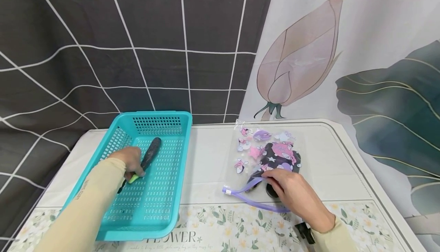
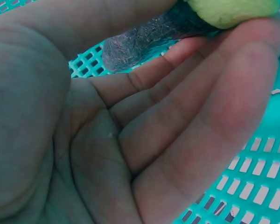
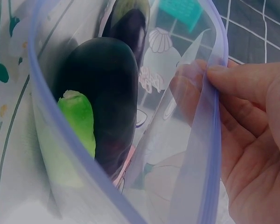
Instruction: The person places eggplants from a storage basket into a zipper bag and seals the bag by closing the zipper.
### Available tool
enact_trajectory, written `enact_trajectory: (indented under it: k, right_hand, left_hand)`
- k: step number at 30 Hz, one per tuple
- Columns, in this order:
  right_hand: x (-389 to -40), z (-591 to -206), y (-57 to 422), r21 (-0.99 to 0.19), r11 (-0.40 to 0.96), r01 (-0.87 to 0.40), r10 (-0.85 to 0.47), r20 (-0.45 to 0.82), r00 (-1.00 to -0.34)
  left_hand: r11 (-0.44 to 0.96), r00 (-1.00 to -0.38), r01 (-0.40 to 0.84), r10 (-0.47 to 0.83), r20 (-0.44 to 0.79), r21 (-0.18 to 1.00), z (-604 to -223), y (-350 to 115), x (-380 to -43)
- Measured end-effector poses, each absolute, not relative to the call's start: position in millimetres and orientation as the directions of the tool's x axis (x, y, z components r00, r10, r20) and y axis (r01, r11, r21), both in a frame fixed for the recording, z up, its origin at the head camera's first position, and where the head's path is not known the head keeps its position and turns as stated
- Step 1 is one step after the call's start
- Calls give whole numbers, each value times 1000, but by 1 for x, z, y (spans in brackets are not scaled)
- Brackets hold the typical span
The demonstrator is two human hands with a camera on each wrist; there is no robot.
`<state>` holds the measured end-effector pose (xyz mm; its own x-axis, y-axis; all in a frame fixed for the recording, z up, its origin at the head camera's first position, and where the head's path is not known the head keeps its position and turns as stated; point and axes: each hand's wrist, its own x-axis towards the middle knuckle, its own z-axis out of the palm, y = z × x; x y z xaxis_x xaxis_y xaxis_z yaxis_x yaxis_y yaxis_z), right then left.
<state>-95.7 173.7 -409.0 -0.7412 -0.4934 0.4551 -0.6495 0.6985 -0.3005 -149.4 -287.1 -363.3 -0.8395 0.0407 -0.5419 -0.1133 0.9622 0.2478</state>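
Note:
In the head view my left hand (image 1: 128, 160) reaches into the teal basket (image 1: 187, 156). Its fingertips pinch the light green end (image 2: 233, 11) of a dark, rough-skinned, long vegetable-like piece (image 1: 152, 152), which lies slanted over the basket floor. My right hand (image 1: 293, 193) holds the purple zip edge (image 1: 266, 206) of a clear printed zip bag (image 1: 233, 175) between thumb and fingers. The bag's mouth gapes in the right wrist view. Inside are a dark, glossy, eggplant-like piece (image 3: 114, 79), another dark piece (image 3: 135, 25) behind it and a bright green end (image 3: 79, 119).
The basket stands on the left of a white table (image 1: 206, 160) with a flowered front strip (image 1: 237, 229). Behind hangs a dark cloth with white grid lines (image 1: 213, 26), and to the right a white curtain with printed plants (image 1: 309, 53). A black strap piece (image 1: 304, 232) sits at my right wrist.

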Motion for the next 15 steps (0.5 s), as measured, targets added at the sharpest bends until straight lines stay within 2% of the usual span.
enact_trajectory:
  k: [15]
  right_hand:
    - [-96, -407, 173, -292, 693, -659, -496, 471, -730]
  left_hand:
    - [950, -842, -104, 74, -535, 294, -357, -300, -143]
